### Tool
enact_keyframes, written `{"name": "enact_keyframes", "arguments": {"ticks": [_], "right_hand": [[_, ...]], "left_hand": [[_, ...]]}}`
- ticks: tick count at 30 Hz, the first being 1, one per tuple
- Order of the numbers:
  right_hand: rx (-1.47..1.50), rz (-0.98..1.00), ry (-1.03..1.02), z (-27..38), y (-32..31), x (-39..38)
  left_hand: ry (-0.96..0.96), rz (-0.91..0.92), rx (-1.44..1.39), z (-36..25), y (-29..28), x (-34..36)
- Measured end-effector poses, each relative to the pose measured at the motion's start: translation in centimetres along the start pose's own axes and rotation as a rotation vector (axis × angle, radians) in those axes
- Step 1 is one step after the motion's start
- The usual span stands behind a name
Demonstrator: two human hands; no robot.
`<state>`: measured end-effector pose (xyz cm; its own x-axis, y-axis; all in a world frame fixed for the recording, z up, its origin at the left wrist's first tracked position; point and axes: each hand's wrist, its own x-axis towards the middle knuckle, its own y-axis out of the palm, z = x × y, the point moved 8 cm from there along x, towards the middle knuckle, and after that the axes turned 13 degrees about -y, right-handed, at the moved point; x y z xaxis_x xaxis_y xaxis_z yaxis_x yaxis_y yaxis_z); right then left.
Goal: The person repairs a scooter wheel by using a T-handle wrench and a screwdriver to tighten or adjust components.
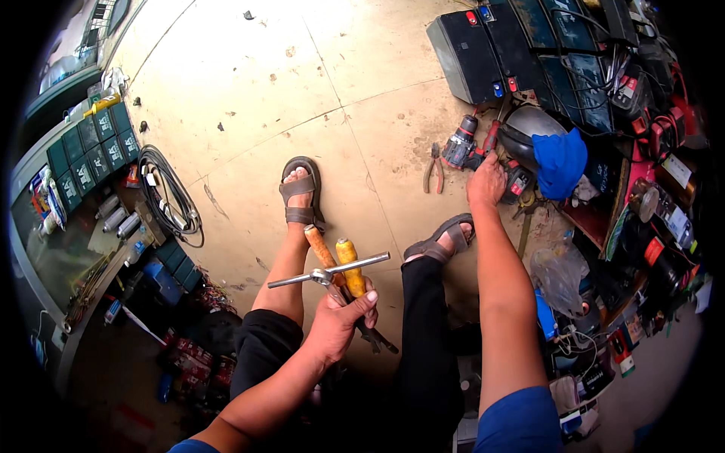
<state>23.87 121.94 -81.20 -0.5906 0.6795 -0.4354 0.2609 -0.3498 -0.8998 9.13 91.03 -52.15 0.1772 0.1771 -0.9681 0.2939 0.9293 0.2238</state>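
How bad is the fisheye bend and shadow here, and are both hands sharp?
Head view: floor joints curve toward the dark rim; daylight is even, the shelves at lower left shadowed. The left hand gripping yellow-handled tools is sharp; the right hand by the cordless drill is slightly softer.

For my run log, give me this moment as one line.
left hand: grips orange-handled tools and metal T-wrench | right hand: on cordless drill on floor | pliers beside drill
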Motion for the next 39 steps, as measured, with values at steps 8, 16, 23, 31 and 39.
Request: {"name": "enact_keyframes", "arguments": {"ticks": [8,16,23,31,39], "right_hand": [[-0.071,-0.013,-0.242,2.7,-2.3,-1.5],[0.003,0.136,-0.071,9.1,2.3,-2.5],[0.115,0.058,0.049,9.2,4.1,-2.1],[0.299,0.272,-0.043,10.7,-8.3,-6.4],[0.880,0.294,-0.089,12.9,-30.8,-16.1]], "left_hand": [[0.025,-0.077,0.000,-1.2,-1.6,0.4],[-0.027,-0.026,-0.005,-1.7,-0.7,0.2],[0.003,-0.052,-0.023,-3.0,-1.5,-0.5],[0.091,0.040,-0.115,-4.7,-2.9,-0.2],[0.003,0.317,-0.189,-5.1,-1.1,-4.6]]}}
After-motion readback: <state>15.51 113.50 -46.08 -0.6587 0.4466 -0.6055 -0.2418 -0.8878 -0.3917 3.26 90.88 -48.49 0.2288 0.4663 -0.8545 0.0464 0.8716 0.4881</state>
